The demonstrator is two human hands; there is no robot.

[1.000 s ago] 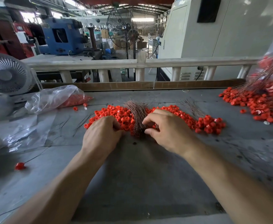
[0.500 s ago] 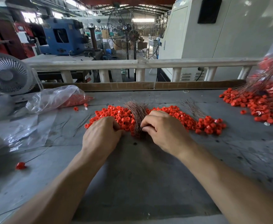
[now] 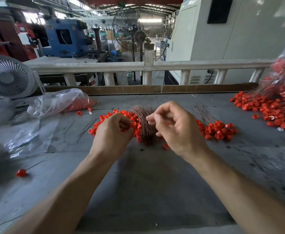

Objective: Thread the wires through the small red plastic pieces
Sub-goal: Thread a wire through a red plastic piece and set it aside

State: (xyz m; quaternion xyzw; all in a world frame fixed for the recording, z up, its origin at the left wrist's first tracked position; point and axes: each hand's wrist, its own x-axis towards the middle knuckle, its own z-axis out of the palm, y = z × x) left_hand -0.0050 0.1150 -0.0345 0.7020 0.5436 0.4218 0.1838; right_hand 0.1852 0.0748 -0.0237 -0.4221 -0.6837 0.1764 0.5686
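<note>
Now the left hand point(image 3: 112, 132) is pinching something small over the red pieces point(image 3: 216, 130) on the worktop point(image 3: 146, 183), while the right hand point(image 3: 173, 125) is curling, apparently pinching a wire from the wire bundle point(image 3: 144, 120) between them, handy for threading.

White desk fan point(image 3: 7, 76) far left; crumpled clear plastic sheet point(image 3: 25, 134) beside it; blue machine point(image 3: 64, 39) behind railing point(image 3: 138, 65).
</note>
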